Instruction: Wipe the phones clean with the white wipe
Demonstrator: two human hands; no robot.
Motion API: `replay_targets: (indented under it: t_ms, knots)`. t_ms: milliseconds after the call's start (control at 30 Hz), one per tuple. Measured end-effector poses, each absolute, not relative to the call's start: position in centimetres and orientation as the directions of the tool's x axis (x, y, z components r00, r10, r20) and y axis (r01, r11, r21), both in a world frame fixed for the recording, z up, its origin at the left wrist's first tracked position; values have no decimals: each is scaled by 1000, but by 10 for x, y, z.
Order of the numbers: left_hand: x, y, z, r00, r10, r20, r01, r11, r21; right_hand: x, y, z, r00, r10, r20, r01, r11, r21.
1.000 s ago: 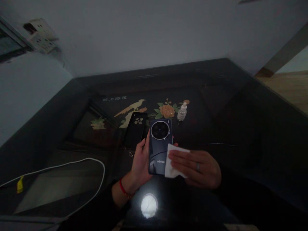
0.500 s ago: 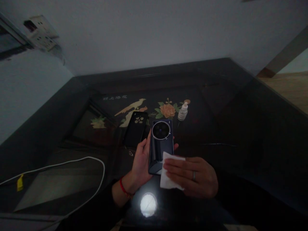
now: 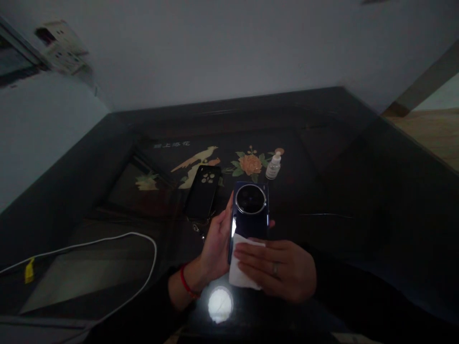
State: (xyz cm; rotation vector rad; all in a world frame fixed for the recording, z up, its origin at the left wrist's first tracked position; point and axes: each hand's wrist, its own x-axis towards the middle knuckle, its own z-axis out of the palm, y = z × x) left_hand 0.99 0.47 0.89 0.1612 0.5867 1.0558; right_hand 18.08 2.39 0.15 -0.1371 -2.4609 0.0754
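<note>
My left hand (image 3: 215,243) grips a dark blue phone (image 3: 250,210) by its edges, back side up, with the round camera ring at the far end. A red string circles that wrist. My right hand (image 3: 278,270), with a ring on one finger, presses a white wipe (image 3: 241,267) flat against the phone's lower half, fingers laid together over it. The wipe hides the lower part of the phone.
A black phone case (image 3: 202,193) lies on the dark lacquered table (image 3: 340,191) just left of the phone. A small white bottle (image 3: 273,166) stands behind, by a painted flower. A white cable (image 3: 107,243) loops at the left. A bright lamp reflection (image 3: 220,304) glows near me.
The wipe and my right hand have slid left and towards me, down over the phone's lower half. The phone has shifted slightly right, held by my left hand.
</note>
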Motion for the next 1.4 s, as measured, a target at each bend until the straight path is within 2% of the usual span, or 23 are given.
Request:
replay_targets:
  t_ms: [167, 333, 467, 533, 700, 900, 1067, 1233, 1300, 1400]
  knots:
    - [11, 2, 7, 369, 850, -375, -769, 507, 391, 182, 28, 3, -739, 265, 619, 260, 960, -101]
    - [11, 1, 10, 482, 807, -340, -746, 582, 323, 175, 23, 2, -776, 128, 618, 112, 992, -65]
    - [10, 0, 9, 437, 811, -390, -786, 554, 272, 177, 27, 4, -755, 251, 606, 259, 963, -75]
    - [10, 0, 8, 437, 799, -413, -791, 560, 246, 178, 28, 4, -752, 275, 599, 287, 955, -77]
    - [7, 1, 6, 461, 794, -396, -752, 586, 301, 174, 21, 3, -787, 214, 578, 215, 974, -67]
    - [5, -1, 3, 401, 818, -412, -768, 546, 336, 171, 23, 4, -734, 315, 602, 334, 939, -85]
    - [7, 4, 8, 396, 826, -401, -772, 536, 341, 166, 12, 4, -762, 233, 604, 213, 971, -106]
    - [7, 9, 13, 349, 862, -367, -788, 482, 383, 169, 9, 1, -721, 142, 678, 44, 986, -160]
    - [5, 7, 13, 360, 848, -388, -781, 502, 372, 174, 15, 3, -680, 188, 708, 78, 980, -185]
    - [4, 3, 11, 377, 821, -428, -777, 532, 337, 177, 24, 8, -659, 311, 685, 253, 949, -188]
